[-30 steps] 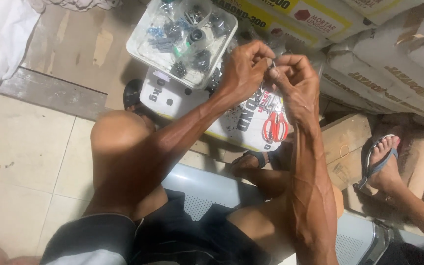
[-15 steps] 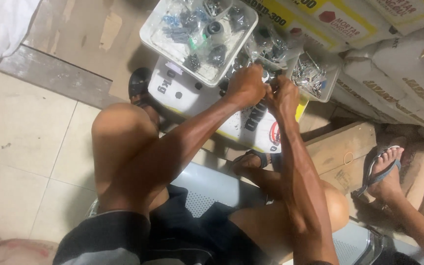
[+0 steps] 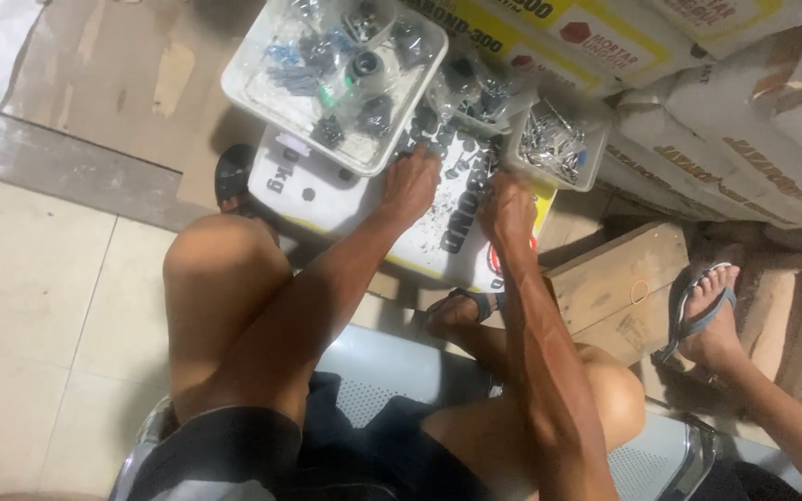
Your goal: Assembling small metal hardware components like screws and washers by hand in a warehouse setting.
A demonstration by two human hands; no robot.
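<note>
Both hands reached among small dark fittings (image 3: pixel 438 199) scattered on a white sack (image 3: pixel 327 199). Left hand (image 3: pixel 410 183) and right hand (image 3: pixel 509 206) lay fingers-down; whether either grip was closed could not be told. Picking one piece at a time, beside the clear tray (image 3: pixel 262 97), would likely avoid spills.

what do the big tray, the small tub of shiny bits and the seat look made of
Big tray: likely translucent white plastic, contents showing faintly through its walls. Small tub: clear plastic, seemingly holding bright metal fasteners that glint silver. Seat: probably painted metal, smooth pale grey with rows of punched holes.
</note>
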